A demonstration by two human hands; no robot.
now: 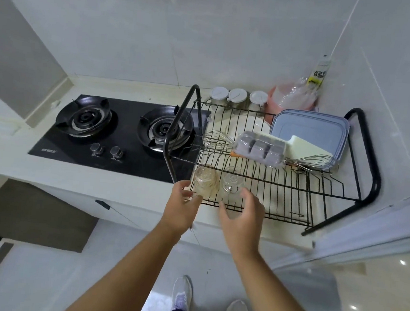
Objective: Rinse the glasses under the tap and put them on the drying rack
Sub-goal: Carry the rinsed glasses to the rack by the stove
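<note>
Hovering my left hand (182,209), fingers spread, touching the left glass (205,181) | right hand (241,220) wide (empty) just near of the right glass (232,181) | both glasses upside down at the drying rack (281,201) near-left corner | stove (116,132) further left.

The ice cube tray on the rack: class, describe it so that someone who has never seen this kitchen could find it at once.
Start at the black wire drying rack to the right of the gas hob. On its rear half, in front of the blue-grey lidded container, lies the ice cube tray among wire whisks. Nothing else there has a grid of dark square cells under a clear cover.
</note>
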